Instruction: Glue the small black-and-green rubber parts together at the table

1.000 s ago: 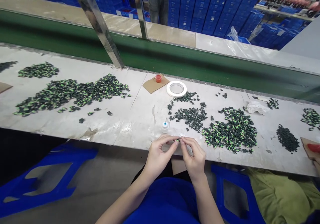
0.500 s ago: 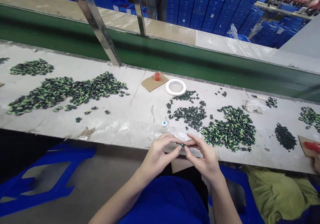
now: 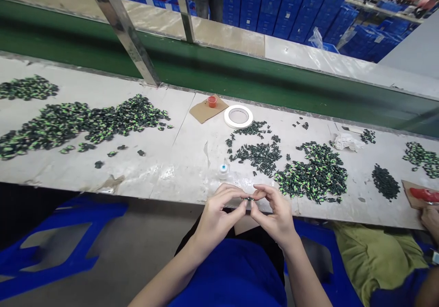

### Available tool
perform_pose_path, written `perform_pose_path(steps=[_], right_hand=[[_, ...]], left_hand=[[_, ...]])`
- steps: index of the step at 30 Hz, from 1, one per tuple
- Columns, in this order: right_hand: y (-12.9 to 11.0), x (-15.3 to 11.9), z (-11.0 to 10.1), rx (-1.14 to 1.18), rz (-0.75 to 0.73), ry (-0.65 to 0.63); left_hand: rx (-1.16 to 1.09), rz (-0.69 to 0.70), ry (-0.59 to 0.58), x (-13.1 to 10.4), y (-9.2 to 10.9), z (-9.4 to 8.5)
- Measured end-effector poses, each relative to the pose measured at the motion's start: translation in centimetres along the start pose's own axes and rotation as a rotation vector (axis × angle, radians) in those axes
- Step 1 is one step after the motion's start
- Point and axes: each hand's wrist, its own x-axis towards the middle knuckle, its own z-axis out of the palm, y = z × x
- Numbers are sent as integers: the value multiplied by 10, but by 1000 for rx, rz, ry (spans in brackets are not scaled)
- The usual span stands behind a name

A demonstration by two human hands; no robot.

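Between the fingertips of both hands is a small dark piece with green marks, held over the table's front edge. My left hand pinches its left end, and my right hand closes on the right end with thumb and forefinger. The fingers cover much of the piece. Close beyond the hands stands a small white bottle with a blue tip. A heap of thin dark pieces lies past it. Right of my hands spreads a pile of black-and-green pieces.
A roll of white tape lies by brown cardboard bearing a red cup. A long black-and-green pile covers the left side. At far right, another person's hand is near a red object. A metal post rises behind.
The view has shifted slightly. My right forefinger and thumb have drawn closer around the small piece, while my left hand keeps its pinch. More of the other person's hand shows at right.
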Motion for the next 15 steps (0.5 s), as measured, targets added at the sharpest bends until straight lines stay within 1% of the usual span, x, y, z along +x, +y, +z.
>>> perform_pose_path(steps=[3,6,12,15], right_hand=[[-2,-2,-1,-113,-96,-9],[-5,-2,-5,-159,-159,-21],[-8,0,-17,-87,-133,-103],[-6,0,-15,-81,-108,-109]], left_hand=[[-26,-41,-1,-1,-3,1],[-46,-57,-30,-1,-4,0],[-59,-4,-158,4,-2,-5],[-64,-19,-153,3,1,-4]])
